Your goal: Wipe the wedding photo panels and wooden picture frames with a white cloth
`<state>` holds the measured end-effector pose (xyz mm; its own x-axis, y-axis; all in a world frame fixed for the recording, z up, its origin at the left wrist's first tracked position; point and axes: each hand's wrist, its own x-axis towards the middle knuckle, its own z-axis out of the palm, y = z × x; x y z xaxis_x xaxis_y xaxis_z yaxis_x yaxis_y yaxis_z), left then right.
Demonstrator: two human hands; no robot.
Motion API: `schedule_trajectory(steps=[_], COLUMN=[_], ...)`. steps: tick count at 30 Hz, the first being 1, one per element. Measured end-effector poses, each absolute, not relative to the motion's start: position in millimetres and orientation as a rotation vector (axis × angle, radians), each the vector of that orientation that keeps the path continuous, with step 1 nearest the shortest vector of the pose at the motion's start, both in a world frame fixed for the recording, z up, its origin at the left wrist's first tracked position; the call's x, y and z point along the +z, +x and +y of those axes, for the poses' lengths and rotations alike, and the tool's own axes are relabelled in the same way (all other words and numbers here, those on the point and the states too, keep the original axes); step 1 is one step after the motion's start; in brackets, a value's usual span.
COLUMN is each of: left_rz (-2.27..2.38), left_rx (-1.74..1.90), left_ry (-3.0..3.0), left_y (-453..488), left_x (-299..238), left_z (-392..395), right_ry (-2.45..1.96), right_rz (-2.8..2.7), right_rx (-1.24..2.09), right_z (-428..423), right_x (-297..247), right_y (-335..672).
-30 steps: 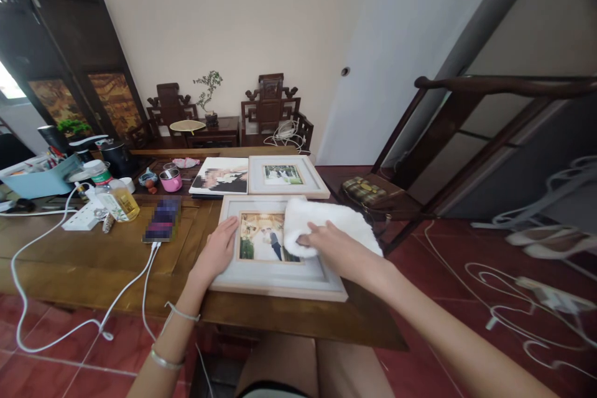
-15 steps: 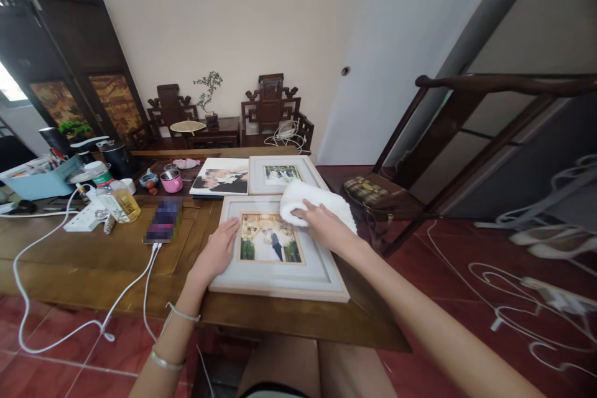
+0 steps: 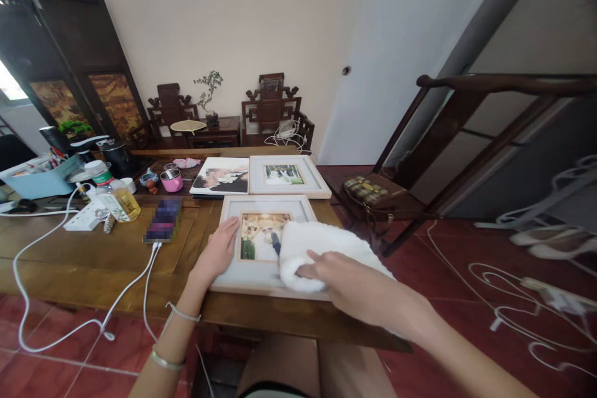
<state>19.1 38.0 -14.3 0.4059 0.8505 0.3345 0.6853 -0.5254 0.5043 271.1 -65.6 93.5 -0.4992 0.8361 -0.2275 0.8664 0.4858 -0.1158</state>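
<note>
A light-wood picture frame lies flat near the front edge of the wooden table, a couple's photo in its middle. My left hand rests flat on the frame's left side, fingers stretched out. In my right hand is a fluffy white cloth, gripped and pressed onto the lower right part of the frame. The cloth hides that corner and the right edge of the photo.
Behind lie a second framed photo and a photo print. Leftward are a phone, a bottle, a power strip, a pink cup and white cables. At right stands a wooden chair with a checked bag.
My right hand has moved the white cloth from the frame's upper right down toward its lower right, uncovering the upper right corner. The left hand stays in place.
</note>
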Motion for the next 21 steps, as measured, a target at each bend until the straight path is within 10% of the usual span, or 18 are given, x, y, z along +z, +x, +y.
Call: schedule_trajectory(steps=[21], left_rz=[1.326], left_rx=[0.897], left_ry=[2.386], left_y=[16.9], left_x=[-21.0], left_z=[38.3], right_ry=[1.554], right_rz=[2.726], right_rx=[-0.012], right_z=[-10.7], right_x=[50.9], right_y=[266.2])
